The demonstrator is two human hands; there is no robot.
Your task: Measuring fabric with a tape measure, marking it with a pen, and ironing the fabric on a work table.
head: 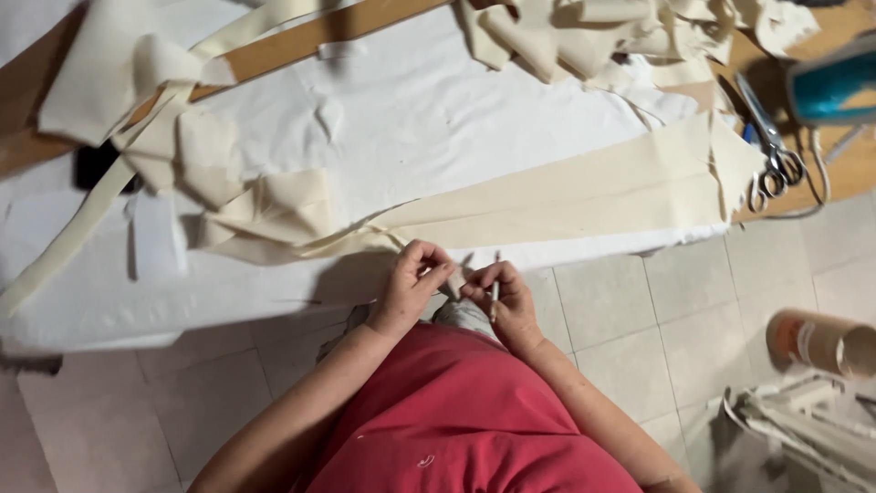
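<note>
Low in the frame's centre, above the red shirt [456, 411], the left hand [412, 278] is curled closed, pinching the edge of the cream fabric strip [584, 196], while the right hand [500, 292] is closed around a thin white marker [495, 294] and touches the same edge. The strip runs from the hands toward the right over white cloth [411, 119] covering the counter [849, 169]. Scissors [774, 151] lie at the upper right, with cream scraps [602, 32] heaped along the top.
</note>
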